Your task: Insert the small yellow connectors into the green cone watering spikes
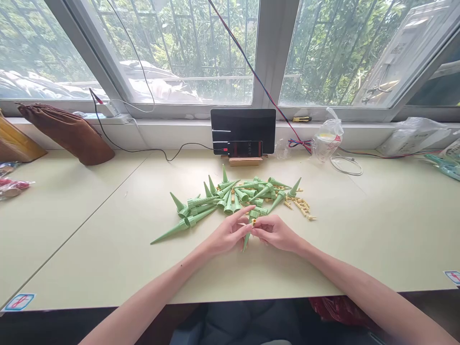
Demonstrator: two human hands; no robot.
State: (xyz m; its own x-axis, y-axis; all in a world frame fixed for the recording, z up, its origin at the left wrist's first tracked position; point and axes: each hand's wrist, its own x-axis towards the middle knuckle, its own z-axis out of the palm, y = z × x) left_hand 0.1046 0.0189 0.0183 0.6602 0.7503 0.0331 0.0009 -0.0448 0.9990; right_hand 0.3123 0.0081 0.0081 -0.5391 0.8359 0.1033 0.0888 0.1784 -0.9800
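Observation:
Near the table's front edge, my left hand is closed around a green plastic spike, its pointed end slanting down toward me. The index finger of that hand is stretched out. Fingertips of my right hand pinch a small yellow tubular piece right beside the spike, its round opening facing up. Whether the two parts touch is hidden by my fingers. Just beyond my hands lies a pile of green cone-shaped spikes with ribbed collars. Small yellow pieces lie scattered at the pile's right side.
A black tablet and a phone on a small stand are behind the pile. A brown pouch stands at the left. Toward the back right are a bagged cup and a coiled white cable.

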